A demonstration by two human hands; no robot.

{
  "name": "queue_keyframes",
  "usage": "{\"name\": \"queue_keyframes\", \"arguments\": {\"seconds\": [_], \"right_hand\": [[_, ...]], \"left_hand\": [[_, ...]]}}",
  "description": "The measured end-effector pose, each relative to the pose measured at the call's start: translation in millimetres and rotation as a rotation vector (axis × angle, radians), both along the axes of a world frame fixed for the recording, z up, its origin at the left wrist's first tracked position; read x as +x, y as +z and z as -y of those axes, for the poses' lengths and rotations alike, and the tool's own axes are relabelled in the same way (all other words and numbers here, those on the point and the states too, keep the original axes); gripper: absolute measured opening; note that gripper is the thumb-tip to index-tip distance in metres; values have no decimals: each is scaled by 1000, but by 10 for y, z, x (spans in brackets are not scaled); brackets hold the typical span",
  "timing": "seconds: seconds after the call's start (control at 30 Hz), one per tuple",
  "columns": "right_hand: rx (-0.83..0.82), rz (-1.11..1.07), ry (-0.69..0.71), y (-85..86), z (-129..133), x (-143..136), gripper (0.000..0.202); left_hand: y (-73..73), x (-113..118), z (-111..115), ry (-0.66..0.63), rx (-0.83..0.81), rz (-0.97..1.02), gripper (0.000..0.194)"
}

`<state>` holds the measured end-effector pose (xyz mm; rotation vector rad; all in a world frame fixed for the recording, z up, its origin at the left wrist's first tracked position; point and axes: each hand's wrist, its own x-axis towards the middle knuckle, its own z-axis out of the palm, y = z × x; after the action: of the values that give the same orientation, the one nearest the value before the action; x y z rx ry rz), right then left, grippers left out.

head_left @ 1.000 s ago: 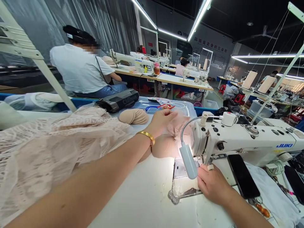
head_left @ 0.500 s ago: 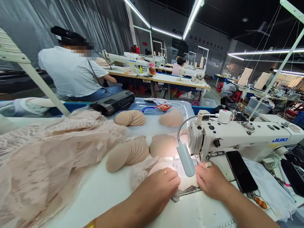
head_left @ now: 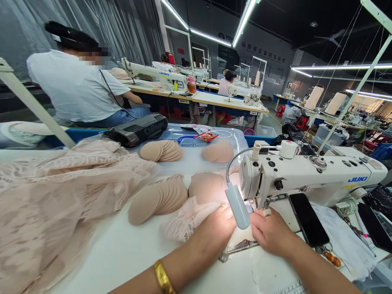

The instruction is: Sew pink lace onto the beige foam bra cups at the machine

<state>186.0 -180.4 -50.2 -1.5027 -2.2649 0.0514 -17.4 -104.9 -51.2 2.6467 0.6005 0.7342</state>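
In the head view, lace fabric [head_left: 181, 223] is touched by the left hand [head_left: 216, 226], left of the sewing machine [head_left: 321, 171]; closure and hold cannot be told for it or the right hand [head_left: 272, 229]. Fingers could be nipped through nearness to the machine. Behind-left of it, beige pads [head_left: 161, 151] are borne by a tray [head_left: 192, 157].

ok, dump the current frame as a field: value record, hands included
station: white JUKI sewing machine
light: slim grey lamp on flexible metal neck, lit
left hand: on pale pink lace cloth; grip partly hidden
right hand: beneath machine head; grip unclear
stock: fanned beige oval pads on white tabletop
left side: heaped beige lace fabric
right side: black rectangular smartphone, screen dark
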Motion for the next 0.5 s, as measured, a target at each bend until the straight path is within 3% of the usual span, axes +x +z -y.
{"name": "queue_keyframes", "arguments": {"seconds": [0.27,0.5], "right_hand": [[7,9,-2,15,10,-1,15],[80,46,-4,-40,-16,18,15]], "left_hand": [[-7,72,36,108,4,47,22],[52,84,-40,104,58,-28,21]]}}
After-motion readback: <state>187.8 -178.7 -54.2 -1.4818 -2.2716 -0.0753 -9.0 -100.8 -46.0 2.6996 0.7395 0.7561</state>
